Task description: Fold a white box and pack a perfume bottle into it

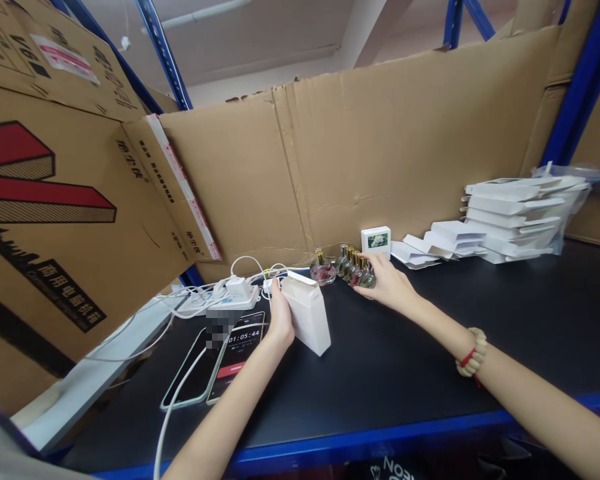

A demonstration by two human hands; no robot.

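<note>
My left hand (pixel 281 317) is closed around a small white box (pixel 310 317), which stands upright and slightly tilted above the black tabletop. The flap at the box's top is raised. My right hand (pixel 387 283) reaches to the near end of a row of small glass perfume bottles (pixel 353 270) with gold caps. Its fingers and thumb are closed on the nearest perfume bottle (pixel 368 277). Apart from the row, to its left, stands a rounder pinkish bottle (pixel 323 270) with a gold cap.
A white box with a flower picture (pixel 377 241) stands behind my right hand. Flat white cartons (pixel 515 217) are stacked at the right. Left lie two phones (pixel 240 353), a power strip (pixel 225 300) and white cables. Cardboard walls (pixel 380 147) enclose the shelf's back and left.
</note>
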